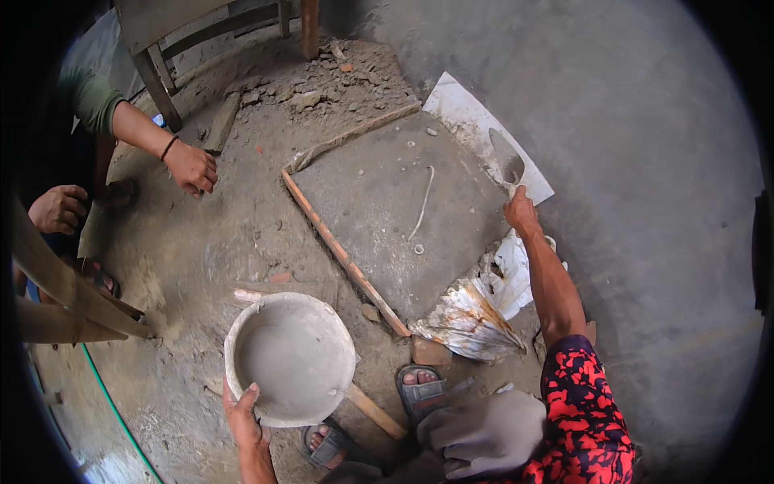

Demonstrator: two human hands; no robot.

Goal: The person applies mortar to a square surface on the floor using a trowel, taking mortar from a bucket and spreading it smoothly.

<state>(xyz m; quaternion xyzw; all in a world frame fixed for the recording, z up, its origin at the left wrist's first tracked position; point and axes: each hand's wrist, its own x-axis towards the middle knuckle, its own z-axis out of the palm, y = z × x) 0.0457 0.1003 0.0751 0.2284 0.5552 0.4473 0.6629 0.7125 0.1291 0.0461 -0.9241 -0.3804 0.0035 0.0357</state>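
My left hand (244, 413) grips the rim of a round, cement-crusted bowl (234, 355), thumb over the edge. Grey cement (292, 363) lies inside it. At the far right corner of a framed grey slab (363, 218), my right hand (522, 211) is closed round the handle of a trowel (506, 157). Its pointed blade lies over a white sheet (463, 109) along the slab's right edge. A thin curved pale strand (423, 202) and a small ring (418, 249) lie on the slab.
A wooden strip (343, 254) borders the slab's left side. Crumpled metal sheeting (472, 323) and a brick (430, 352) lie near my sandalled feet. Another person's hand (192, 168) is at the left. Rubble (322, 89), wooden legs (157, 85) and a green hose (117, 411) lie around.
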